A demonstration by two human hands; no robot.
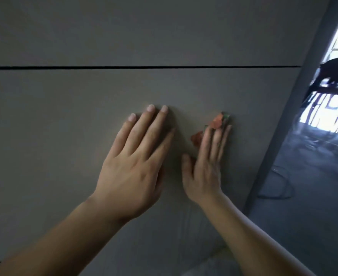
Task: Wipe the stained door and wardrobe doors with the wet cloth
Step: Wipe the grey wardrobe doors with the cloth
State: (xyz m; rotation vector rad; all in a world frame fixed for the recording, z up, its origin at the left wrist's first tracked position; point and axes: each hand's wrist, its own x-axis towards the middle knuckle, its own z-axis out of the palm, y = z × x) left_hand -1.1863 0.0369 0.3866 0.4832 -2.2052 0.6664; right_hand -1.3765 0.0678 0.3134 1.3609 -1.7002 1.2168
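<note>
Both hands lie against a grey panel (64,116) that fills most of the view. Whether it is the room door or a wardrobe door cannot be told from here. A thin dark seam (124,67) runs level across the panel above the hands and splits it into 2 parts.

The left hand (132,172) rests flat on the lower part, palm to the surface. Its 4 fingers (144,126) are straight and slightly spread, and it holds nothing. The thumb is mostly hidden behind the hand.

The right hand (206,170) is just beside it, nearer the panel's right edge, and the 2 hands do not touch. Its fingers (216,140) are straight and pressed close together, with the thumb held out to the left. Under them sits the cloth (217,120) — orange-red with a touch of green — pushed flat against the panel. It shows beyond the fingertips and again as a small patch left of the fingers; the rest is covered by the hand. Whether the cloth is wet cannot be seen.

Below the hands, faint vertical streaks (186,226) mark the grey surface.

A dark strip (295,116) borders the panel on the right and slants across the view. Beyond it lies a glossy dark floor (313,196) with bright reflections, and a thin cable (283,188) loops over it. Farther back stands dark furniture (335,70) against strong window light — too blurred to identify.
</note>
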